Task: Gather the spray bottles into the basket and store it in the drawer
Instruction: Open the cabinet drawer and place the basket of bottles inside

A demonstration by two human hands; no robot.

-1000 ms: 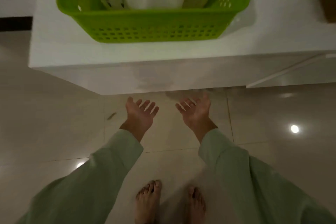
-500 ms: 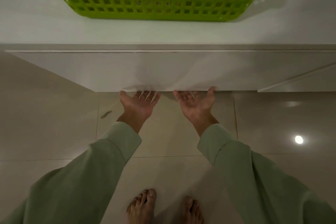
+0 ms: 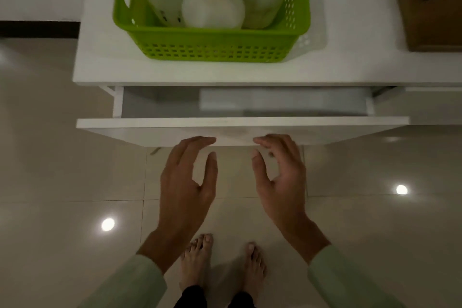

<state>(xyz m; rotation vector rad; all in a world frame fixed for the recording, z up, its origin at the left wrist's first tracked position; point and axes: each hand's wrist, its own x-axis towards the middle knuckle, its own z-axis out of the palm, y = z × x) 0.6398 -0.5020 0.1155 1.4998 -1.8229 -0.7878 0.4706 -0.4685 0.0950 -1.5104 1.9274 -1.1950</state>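
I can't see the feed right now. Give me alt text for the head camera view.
A white drawer stands pulled partly open under a white countertop, both hands empty: left hand and right hand open just before its front. On the countertop a green basket holds three spray bottles. Bare feet stand on glossy tiles.

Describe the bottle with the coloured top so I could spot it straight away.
Look at the white cabinet top above the open drawer, where a green basket sits. Three pale spray bottles stand in it; the middle bottle, nearest the basket's front wall, is the only one showing a red top.
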